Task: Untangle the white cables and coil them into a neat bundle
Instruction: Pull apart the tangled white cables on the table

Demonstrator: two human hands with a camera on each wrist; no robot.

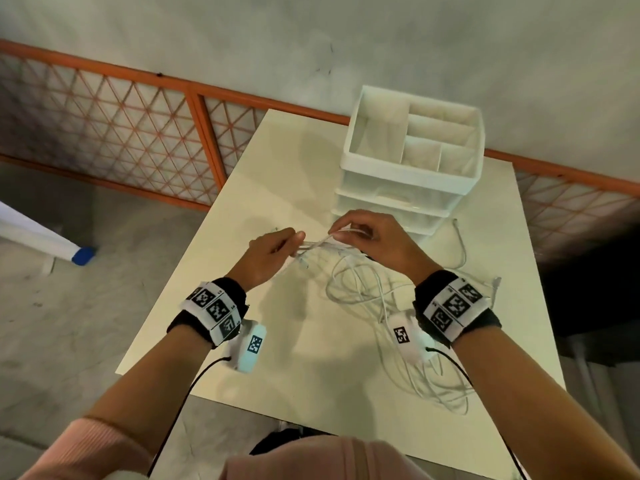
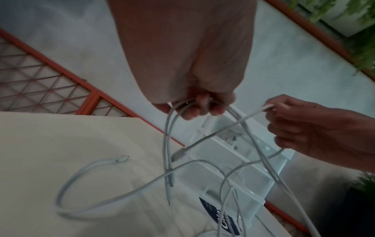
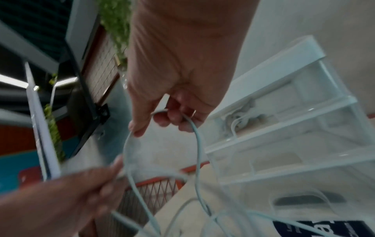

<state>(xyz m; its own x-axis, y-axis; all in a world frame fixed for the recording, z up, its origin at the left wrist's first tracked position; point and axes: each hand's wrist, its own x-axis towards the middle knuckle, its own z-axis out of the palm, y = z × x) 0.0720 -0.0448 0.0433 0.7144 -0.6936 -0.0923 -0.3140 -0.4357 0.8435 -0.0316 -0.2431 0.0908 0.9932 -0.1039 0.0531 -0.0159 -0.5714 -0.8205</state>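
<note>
Both hands pinching white cables above the worktop.

Left hand (image 1: pixel 268 252) curled round several strands, right hand (image 1: pixel 372 233) nipping one; white cables (image 1: pixel 360 289) trailing in loose loops onto worktop (image 1: pixel 242 306), near drawer organiser (image 1: pixel 412 161).

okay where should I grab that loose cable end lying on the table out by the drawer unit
Pinch the cable end just behind its plug, coming down from above. It lies flat on the table beside the drawer unit, clear of the tangle, so probably nothing blocks a top pinch.
</note>
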